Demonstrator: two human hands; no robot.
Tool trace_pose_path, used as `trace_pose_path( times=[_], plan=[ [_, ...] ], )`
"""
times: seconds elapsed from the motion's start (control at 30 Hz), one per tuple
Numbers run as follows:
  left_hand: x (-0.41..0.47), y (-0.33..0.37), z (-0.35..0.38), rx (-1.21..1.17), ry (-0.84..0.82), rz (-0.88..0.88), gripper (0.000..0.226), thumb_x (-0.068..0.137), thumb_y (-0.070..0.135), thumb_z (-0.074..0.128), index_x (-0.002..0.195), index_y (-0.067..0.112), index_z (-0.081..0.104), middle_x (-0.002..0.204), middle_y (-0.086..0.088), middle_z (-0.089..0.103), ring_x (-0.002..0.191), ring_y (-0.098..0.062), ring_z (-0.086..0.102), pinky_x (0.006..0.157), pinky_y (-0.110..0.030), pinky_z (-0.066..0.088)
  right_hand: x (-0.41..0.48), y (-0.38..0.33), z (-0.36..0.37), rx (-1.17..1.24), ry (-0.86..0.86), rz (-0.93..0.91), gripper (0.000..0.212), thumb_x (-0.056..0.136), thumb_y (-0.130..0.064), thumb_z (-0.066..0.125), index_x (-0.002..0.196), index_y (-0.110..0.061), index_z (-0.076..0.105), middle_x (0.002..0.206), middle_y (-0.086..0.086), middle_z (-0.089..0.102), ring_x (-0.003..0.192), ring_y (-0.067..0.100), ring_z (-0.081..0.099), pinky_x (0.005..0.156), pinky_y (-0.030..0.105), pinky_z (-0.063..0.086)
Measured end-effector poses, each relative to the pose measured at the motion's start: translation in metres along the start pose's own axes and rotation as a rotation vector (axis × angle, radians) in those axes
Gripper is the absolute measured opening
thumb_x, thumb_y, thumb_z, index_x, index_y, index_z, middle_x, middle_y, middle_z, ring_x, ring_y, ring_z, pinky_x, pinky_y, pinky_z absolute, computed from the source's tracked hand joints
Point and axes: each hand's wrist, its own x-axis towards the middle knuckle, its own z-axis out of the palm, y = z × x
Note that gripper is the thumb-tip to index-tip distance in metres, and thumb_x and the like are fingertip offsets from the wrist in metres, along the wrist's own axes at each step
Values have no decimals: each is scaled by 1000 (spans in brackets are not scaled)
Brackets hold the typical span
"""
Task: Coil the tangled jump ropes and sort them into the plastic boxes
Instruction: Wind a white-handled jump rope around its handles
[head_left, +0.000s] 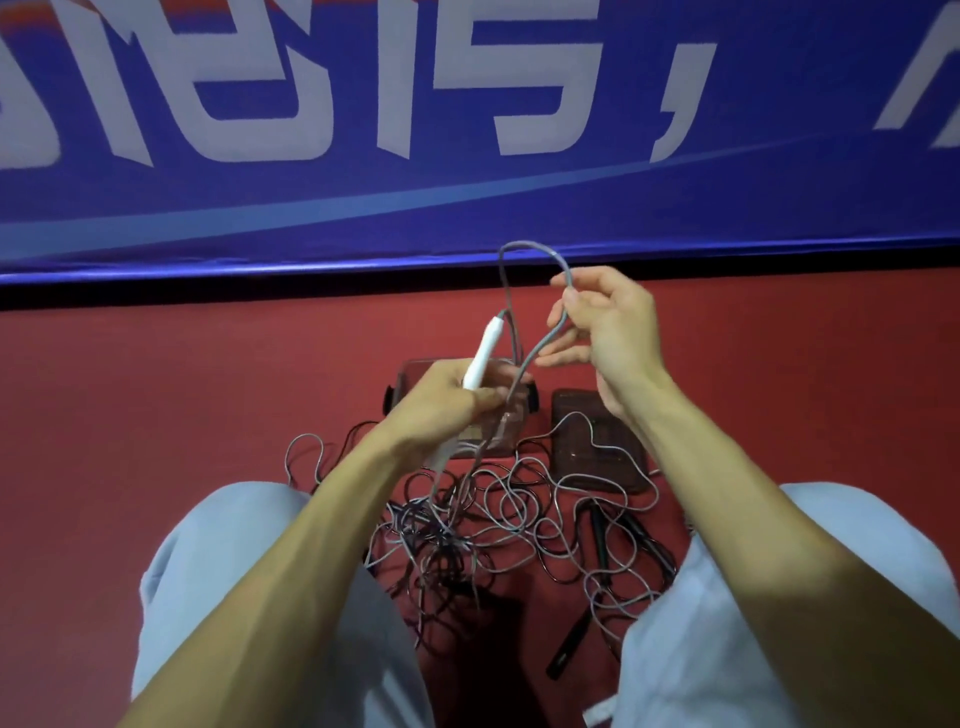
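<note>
Crouching over the red floor (156, 389), a person in pale blue trousers (234, 545) works with both hands raised above a heap of cord. The left hand (447, 400) grips the lower end of a slim white plastic rope handle (483, 353), which points up and away. A thin grey jump rope (541, 341) leaves the handle's tip, arches in a tall loop, and passes through the right hand (608, 322), pinched between thumb and forefinger, the other fingers loosely spread. Below, between the knees, lies a tangle of grey and dark jump ropes (493, 519) on the floor, with black rope handles (597, 535) on its right side. Behind the left hand sits a clear plastic box with black clips (415, 371); just beside it lies a second dark see-through plastic box (597, 447), a grey strand draped over it. A blue banner with white lettering (467, 182) stands beyond.
</note>
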Motion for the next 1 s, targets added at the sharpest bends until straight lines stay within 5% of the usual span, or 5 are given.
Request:
trace_pose_path(
  times=[0.37,0.5,0.63,0.83,1.0],
  plan=[
    [-4,-7,6,233,-215,-76,11,95,5,60,97,4,71,85,-9,66,71,-9,60,62,-14,47,13,-6,-23,504,300,126,8,99,-4,48,96,-5,55,78,12,60,46,19,61,48,27,54],
    [-5,-2,5,172,-87,-67,16,96,4,57,82,5,64,55,6,62,46,-3,57,46,-13,43,16,-4,-26,525,321,148,7,99,-5,49,95,-5,54,80,13,61,49,20,62,53,28,55],
    [-6,3,2,3,-6,-65,12,97,1,53,86,-1,56,54,2,63,45,-11,61,42,-19,46,17,3,-22,474,252,188,11,101,-11,49,98,-2,54,82,16,63,59,24,67,56,30,57],
    [-6,19,2,-483,113,24,8,97,7,53,92,5,60,82,-13,73,73,-24,73,65,-30,62,13,16,-10,222,107,259,36,105,-31,36,100,-4,59,91,18,68,70,28,68,62,36,60],
    [-9,28,-3,-824,193,72,10,98,10,52,98,4,59,87,-12,75,82,-25,74,68,-31,62,4,30,2,-188,-178,306,23,97,-4,42,102,-10,64,111,18,69,93,28,67,83,40,57]
  ],
)
